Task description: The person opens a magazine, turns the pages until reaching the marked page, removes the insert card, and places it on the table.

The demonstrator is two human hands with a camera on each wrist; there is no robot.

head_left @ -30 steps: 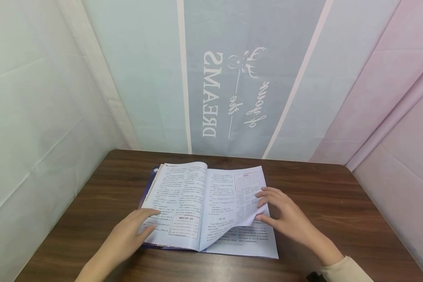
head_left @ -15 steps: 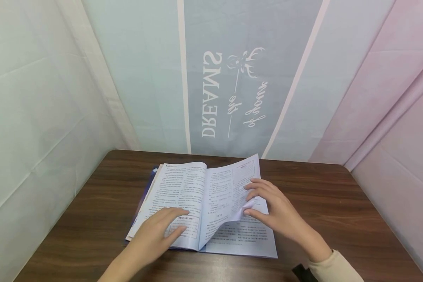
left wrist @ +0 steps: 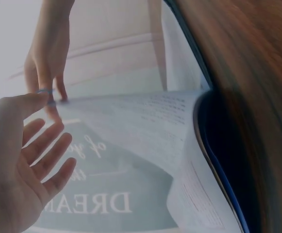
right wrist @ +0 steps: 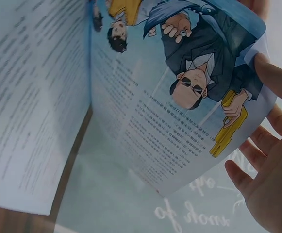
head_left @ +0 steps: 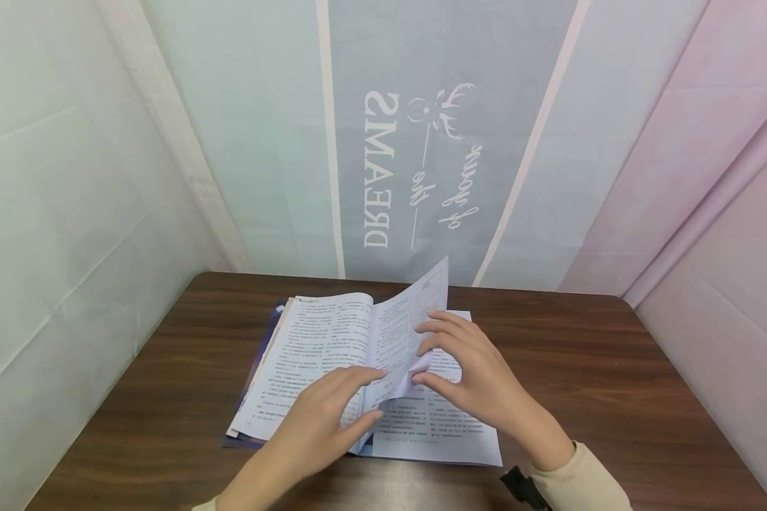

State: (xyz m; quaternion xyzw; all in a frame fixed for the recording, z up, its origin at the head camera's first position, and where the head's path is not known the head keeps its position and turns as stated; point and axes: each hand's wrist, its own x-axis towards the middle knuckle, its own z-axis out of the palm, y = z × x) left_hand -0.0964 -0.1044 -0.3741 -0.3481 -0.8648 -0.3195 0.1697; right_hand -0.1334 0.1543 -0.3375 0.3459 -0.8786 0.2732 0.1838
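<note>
A magazine [head_left: 322, 337] with white printed pages lies open on the brown table [head_left: 588, 397]. One right-hand page [head_left: 396, 330] stands raised, its near corner bent; its underside shows a coloured drawing [right wrist: 194, 73] of a man wearing sunglasses.

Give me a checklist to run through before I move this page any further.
1. Book lying open on the table: ok.
2. Right hand's grip on the lifted page: ok, pinching it near its curled corner.
3. Lifted page free of bends: not ok, its near corner curls over.
4. Only one sheet lifted: cannot tell.
5. Left hand's grip touching the lifted page: cannot tell, though it is close.
6. Left-hand page fully in sight from the head view: not ok, the left hand hides part.
</note>
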